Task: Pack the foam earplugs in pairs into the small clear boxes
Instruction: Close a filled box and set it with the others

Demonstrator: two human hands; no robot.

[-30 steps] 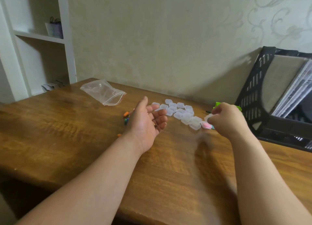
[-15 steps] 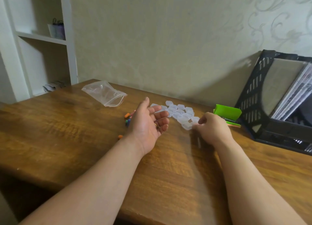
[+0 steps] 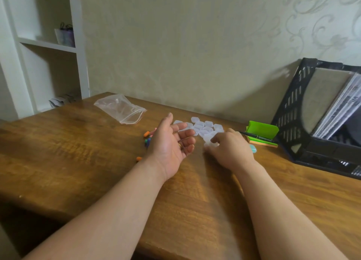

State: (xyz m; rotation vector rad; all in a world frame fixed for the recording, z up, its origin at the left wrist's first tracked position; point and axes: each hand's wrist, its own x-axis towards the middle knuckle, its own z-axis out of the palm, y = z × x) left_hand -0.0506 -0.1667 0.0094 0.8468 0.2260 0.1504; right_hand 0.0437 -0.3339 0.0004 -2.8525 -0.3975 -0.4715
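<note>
Left grip (image 3: 172, 142) lies palm-up, slack, empty; right grip (image 3: 230, 150) pinches a small clear plastic box (image 3: 210, 142) at the box cluster's (image 3: 203, 126) near edge, far across the brown wooden bench (image 3: 78, 152).

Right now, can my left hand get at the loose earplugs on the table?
Probably yes. The left hand is open and empty, and the earplugs lie just beside it with nothing between. The right hand grips a box, well clear.
</note>
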